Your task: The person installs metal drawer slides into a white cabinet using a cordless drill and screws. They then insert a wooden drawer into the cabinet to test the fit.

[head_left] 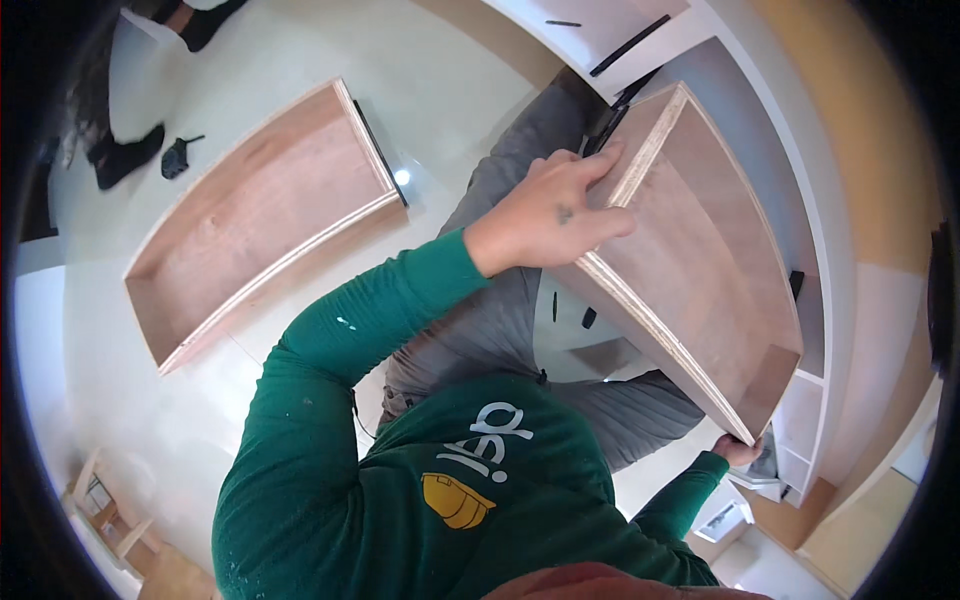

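Nearest thing is the green long-sleeved top (pixel 400 500) on the person, speckled with bits of white on the sleeves, with grey trousers (pixel 500 320) below it.

Down at the near right, the right hand (pixel 738 450) is tucked under the near corner of the plywood drawer box (pixel 700 260). Only a bit of it shows under the corner, so I honestly can't tell how the fingers are curled, just that it's against the wood there.

The drawer box itself sits in the right half of the scene, off the floor and tilted, open side facing up, with the layered ply edges showing pale along the rim. Its far end is up against the white cabinet (pixel 800 200) on the right, close to a dark slide rail (pixel 615 110).

A bit further out, the left hand (pixel 555 215) is laid over the far left corner of that drawer box, fingers spread and draped over the rim, thumb on the outer side. So a loose, mostly open grip on the edge, not a fist.

Over on the left, well apart from all that, a second plywood drawer box (pixel 260 220) lies flat on the pale floor (pixel 440 80), open side up, with a dark rail along its right end.

Far left there's a small dark tool (pixel 178 157) on the floor near someone else's black shoe (pixel 125 155).
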`<state>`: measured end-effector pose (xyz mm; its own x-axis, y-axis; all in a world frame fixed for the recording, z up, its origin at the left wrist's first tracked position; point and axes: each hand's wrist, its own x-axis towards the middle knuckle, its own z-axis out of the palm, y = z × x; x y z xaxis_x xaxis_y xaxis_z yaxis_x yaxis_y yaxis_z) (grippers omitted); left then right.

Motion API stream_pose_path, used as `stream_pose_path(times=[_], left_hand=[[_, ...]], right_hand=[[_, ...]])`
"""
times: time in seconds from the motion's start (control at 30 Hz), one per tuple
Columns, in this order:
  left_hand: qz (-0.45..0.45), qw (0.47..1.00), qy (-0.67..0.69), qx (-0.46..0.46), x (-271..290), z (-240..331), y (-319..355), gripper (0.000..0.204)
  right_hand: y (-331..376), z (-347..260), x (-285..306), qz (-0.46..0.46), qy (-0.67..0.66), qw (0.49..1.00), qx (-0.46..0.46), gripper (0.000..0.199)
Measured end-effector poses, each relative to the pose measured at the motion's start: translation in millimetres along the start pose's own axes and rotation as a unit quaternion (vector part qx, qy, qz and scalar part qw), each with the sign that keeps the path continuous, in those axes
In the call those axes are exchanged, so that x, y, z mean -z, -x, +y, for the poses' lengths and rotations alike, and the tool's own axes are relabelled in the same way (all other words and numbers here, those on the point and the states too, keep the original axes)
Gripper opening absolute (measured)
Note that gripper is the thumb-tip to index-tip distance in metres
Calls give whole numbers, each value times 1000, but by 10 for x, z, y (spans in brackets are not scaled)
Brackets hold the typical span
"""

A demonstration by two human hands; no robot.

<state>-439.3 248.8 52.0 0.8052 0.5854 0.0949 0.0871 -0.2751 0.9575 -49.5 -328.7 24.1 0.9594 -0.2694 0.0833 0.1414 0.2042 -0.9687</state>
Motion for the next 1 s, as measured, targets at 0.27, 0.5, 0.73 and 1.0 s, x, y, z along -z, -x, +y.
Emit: stream_pose_path(times=[0.27, 0.5, 0.73, 1.0], left_hand=[[24, 1000, 9, -1, 6, -105, -41, 89], [25, 999, 22, -15, 14, -133, -162, 87], [41, 998, 22, -36, -62, -330, -219, 85], [22, 995, 38, -90, 24, -257, -278, 81]], right_hand=[[131, -21, -252, 40, 17, 999, 16, 49], [60, -3, -110, -3, 10, 1000, 18, 51], [121, -11, -195, 0, 11, 1000, 19, 52], [170, 7, -200, 5, 19, 1000, 24, 50]])
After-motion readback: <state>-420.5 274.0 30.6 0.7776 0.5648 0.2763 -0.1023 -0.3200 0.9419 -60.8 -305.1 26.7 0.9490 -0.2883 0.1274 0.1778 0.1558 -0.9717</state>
